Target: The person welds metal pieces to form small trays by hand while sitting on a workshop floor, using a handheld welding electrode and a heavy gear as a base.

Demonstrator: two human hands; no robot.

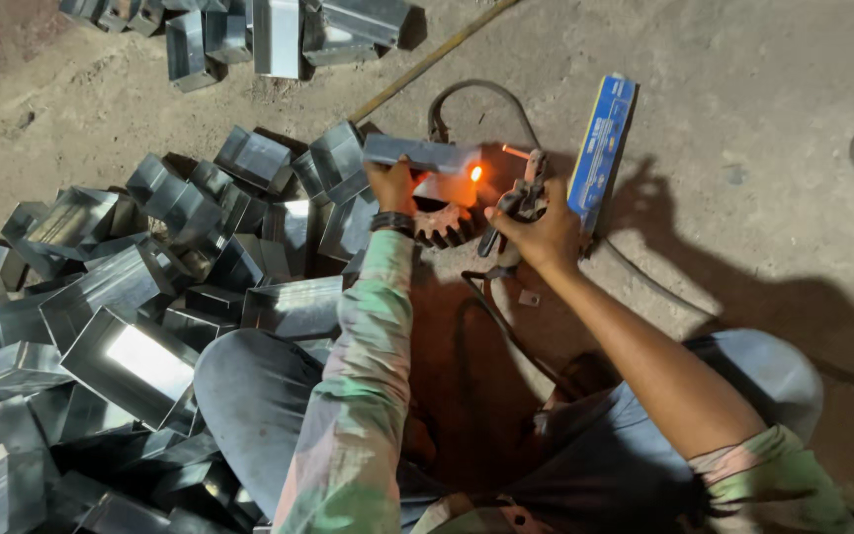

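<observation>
Welding under way: left hand (390,185) clamps steel box (419,154), right hand (536,232) grips electrode holder (516,203), glowing weld (475,174) at seam. Next move calls for steady rod feed.

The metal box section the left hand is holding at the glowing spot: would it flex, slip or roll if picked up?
The metal box section looks rigid: straight edges, no sag under the left hand. Its flat faces make rolling unlikely. The shiny surface may be slippery, and the glowing spot suggests that end is hot. Like the piled pieces, it appears hollow, so probably light.
</observation>
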